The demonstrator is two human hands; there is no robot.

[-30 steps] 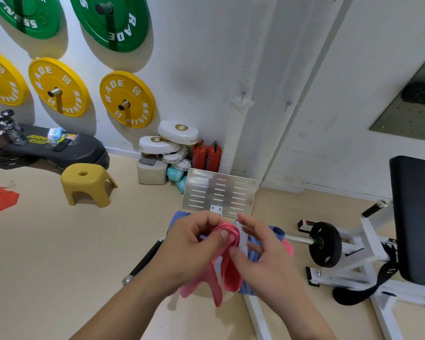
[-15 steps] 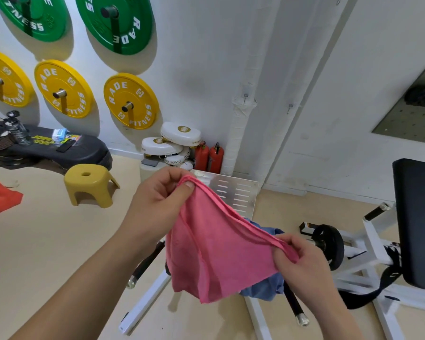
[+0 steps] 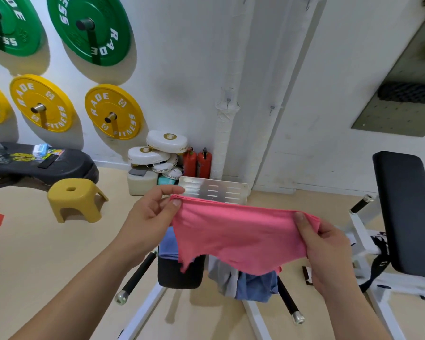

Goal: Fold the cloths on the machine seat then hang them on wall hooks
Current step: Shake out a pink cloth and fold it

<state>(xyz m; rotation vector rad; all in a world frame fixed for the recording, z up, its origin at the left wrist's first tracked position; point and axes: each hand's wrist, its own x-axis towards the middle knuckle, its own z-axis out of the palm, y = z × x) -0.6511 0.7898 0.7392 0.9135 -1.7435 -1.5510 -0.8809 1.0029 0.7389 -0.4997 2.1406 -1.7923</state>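
Observation:
A pink cloth (image 3: 238, 236) hangs spread out between my hands above the machine seat. My left hand (image 3: 150, 212) pinches its upper left corner. Its upper right corner is gripped by my right hand (image 3: 326, 244). Below the cloth is the black machine seat (image 3: 177, 273), with a blue cloth (image 3: 255, 287) and a grey cloth (image 3: 222, 273) draped over it. Two small wall hooks (image 3: 228, 100) (image 3: 271, 107) stick out of the white wall behind.
A metal footplate (image 3: 221, 190) stands behind the seat. Black handles (image 3: 138, 276) (image 3: 288, 303) flank the seat. A yellow stool (image 3: 74, 200) is left, a black bench pad (image 3: 407, 212) right. Weight plates (image 3: 113, 111) hang on the wall, with red extinguishers (image 3: 197, 163) below.
The bunched pink cloth was lifted off the seat and pulled open. My hands moved apart, and the cloth is now stretched wide between them.

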